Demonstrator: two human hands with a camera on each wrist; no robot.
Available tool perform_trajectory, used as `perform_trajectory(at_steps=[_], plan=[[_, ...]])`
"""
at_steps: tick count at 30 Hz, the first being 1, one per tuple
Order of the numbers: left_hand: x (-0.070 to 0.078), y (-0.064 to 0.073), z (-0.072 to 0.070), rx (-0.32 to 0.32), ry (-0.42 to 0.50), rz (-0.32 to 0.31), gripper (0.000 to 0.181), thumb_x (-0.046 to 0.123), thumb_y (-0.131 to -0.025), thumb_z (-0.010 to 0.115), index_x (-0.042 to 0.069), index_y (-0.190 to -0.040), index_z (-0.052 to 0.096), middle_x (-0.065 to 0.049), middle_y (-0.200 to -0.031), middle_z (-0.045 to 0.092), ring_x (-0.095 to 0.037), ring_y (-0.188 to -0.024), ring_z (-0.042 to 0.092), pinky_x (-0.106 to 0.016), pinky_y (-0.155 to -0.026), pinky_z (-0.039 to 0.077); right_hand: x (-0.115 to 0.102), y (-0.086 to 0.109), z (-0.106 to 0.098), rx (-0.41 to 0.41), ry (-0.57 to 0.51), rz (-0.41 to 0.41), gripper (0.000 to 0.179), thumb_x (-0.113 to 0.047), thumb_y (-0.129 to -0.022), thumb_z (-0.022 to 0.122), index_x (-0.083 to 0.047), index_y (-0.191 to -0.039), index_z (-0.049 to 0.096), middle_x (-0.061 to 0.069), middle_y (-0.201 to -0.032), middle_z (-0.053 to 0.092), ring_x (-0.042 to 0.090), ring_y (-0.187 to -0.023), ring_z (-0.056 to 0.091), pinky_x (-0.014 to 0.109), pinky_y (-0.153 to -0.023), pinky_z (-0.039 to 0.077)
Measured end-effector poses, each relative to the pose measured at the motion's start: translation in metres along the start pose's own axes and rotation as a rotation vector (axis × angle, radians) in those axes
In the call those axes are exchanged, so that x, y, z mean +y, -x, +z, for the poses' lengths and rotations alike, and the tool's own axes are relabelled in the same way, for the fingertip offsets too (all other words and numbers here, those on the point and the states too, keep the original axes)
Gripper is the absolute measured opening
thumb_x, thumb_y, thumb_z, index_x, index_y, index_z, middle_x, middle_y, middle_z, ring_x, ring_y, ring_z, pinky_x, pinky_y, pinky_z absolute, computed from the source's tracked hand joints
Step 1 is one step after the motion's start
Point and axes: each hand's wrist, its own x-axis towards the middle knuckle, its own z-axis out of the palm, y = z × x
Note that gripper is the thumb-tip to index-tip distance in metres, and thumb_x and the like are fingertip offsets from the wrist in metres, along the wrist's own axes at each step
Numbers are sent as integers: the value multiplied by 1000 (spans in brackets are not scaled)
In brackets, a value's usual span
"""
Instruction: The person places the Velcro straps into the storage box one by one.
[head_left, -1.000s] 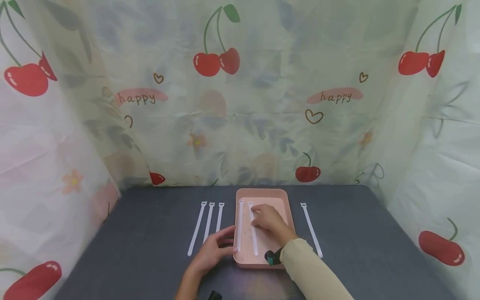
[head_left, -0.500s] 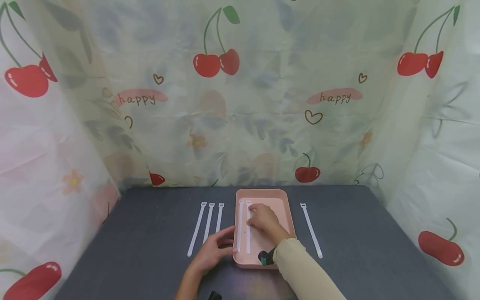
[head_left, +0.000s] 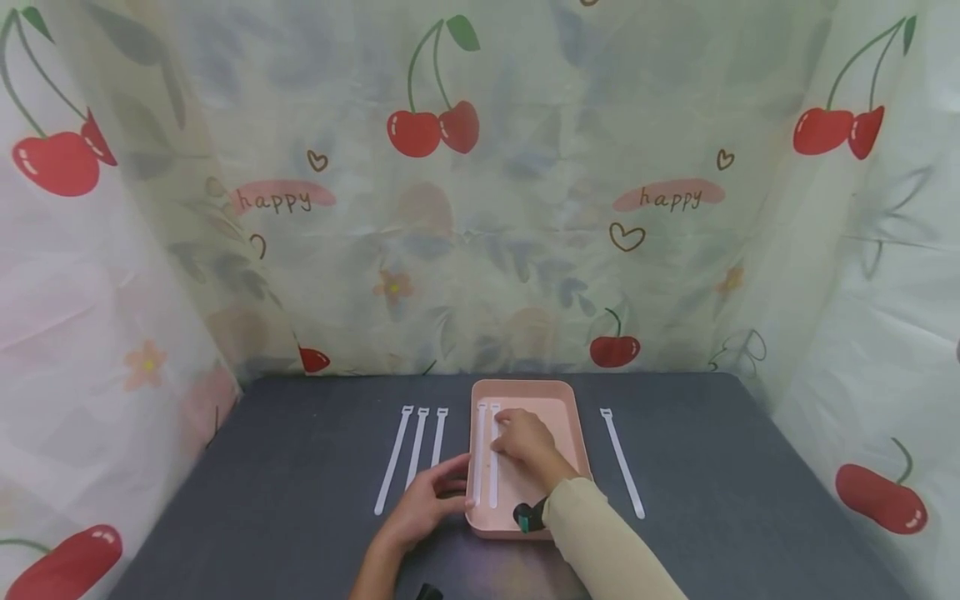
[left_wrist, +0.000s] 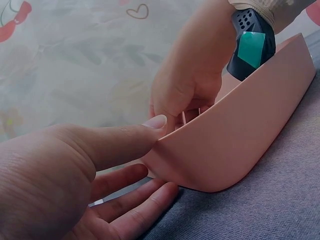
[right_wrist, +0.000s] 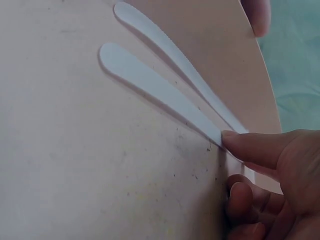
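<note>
My right hand [head_left: 528, 439] presses a fingertip [right_wrist: 235, 140] on one of two white straps [head_left: 492, 457] lying side by side in the pink tray [head_left: 562, 398], fingers loosely bent. My left hand [head_left: 427, 504], fingers relaxed, steadies the tray's near left wall on the grey table [head_left: 712, 467].

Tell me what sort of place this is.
Most likely a small staged work booth, not a lived-in room: cherry-print curtains hang close round three sides of a dark grey table, which bears only a pink tray and white strap-like ties laid in neat rows.
</note>
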Motion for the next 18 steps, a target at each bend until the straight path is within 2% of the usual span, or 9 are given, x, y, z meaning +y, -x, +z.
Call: perform_trajectory(at_steps=[14, 18], plan=[[1, 0, 1, 1, 6, 8, 67, -2, -84, 72, -3, -144, 43, -27, -132, 52, -40, -113, 58, -23, -83, 50, 4, 0, -3, 12, -52, -36, 50, -19, -75, 81, -13, -123, 68, 10, -125, 63, 27, -104, 58, 45, -92, 45], [0, 1, 1, 6, 6, 6, 66, -2, -83, 72, -2, -144, 43, -27, -132, 52, -39, -113, 57, -22, -83, 50, 9, -1, -7, 13, -86, -64, 48, -16, -75, 81, -12, -122, 68, 10, -123, 64, 26, -99, 58, 41, -87, 47]])
